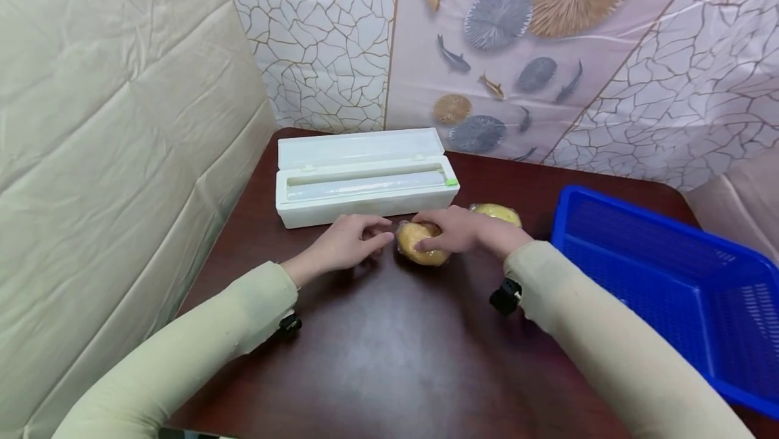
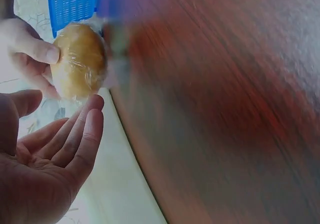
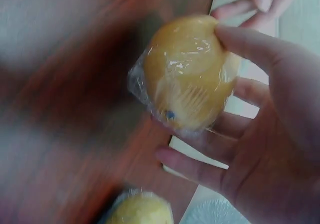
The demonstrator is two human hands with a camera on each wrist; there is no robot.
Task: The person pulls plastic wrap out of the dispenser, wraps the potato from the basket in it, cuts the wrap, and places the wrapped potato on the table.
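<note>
My right hand [image 1: 459, 228] grips a round orange-yellow fruit [image 3: 187, 72] wrapped in clear cling film, thumb on one side and fingers on the other. Its exact kind is unclear. Just left of it, my left hand [image 1: 348, 244] has its fingers loosely extended and holds nothing; in the left wrist view the fingertips [image 2: 94, 121] come close to the wrapped fruit, and whether they touch is unclear. Behind my right hand lies a second, yellower wrapped fruit [image 1: 500, 212], partly hidden. Beyond both hands stands a white cling-film dispenser box [image 1: 365, 212], lid raised, with a roll [image 1: 365, 186] inside.
A blue plastic basket [image 1: 633, 205] takes up the right side of the dark reddish-brown table [image 1: 389, 358]. Fabric-covered walls rise at the left [image 1: 122, 121] and along the back edge. A black camera [image 1: 506, 295] is strapped at my right wrist.
</note>
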